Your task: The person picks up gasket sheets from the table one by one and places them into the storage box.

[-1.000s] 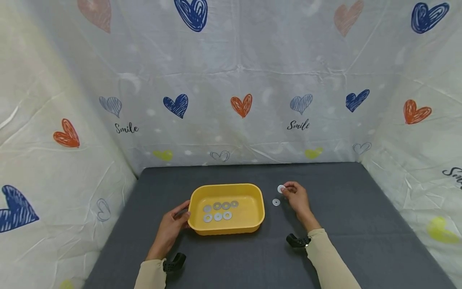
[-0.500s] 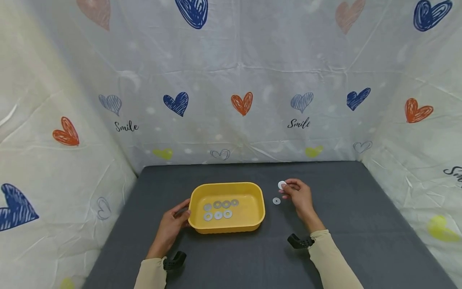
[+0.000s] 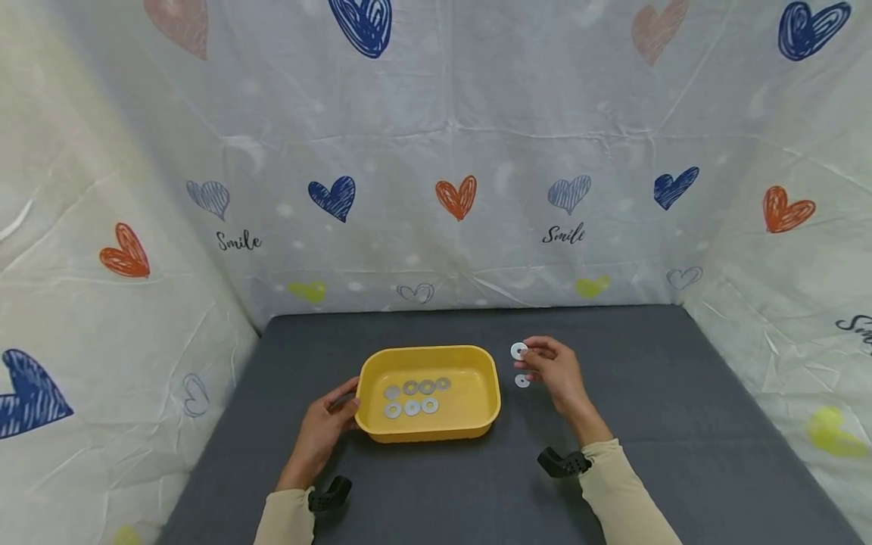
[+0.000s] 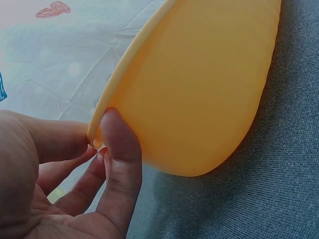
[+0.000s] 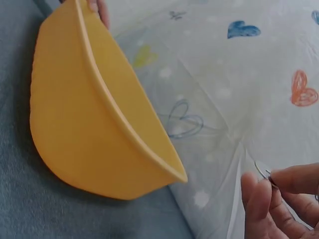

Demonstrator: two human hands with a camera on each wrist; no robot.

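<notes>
My left hand [image 3: 322, 437] pinches the left rim of a yellow tray [image 3: 428, 436]; the left wrist view shows the thumb [image 4: 122, 144] on one side of the rim. Inside the tray lie several flat metal washers [image 3: 412, 408] in two rows. To the right of the tray, my right hand [image 3: 557, 377] holds a washer [image 3: 517, 350] between thumb and fingertips, raised above the cloth. In the right wrist view this washer [image 5: 259, 170] shows nearly edge-on. Another washer [image 3: 521, 381] lies on the table just below the right fingers.
A dark grey cloth covers the table [image 3: 422, 499]. Pale curtains [image 3: 511, 151] printed with hearts stand behind it and at both sides. Each wrist wears a black band, the left band [image 3: 330, 493] near the tray's front left.
My right hand lifts the washer slightly, then moves left toward the tray. The left hand, the tray and the washers in it stay in place.
</notes>
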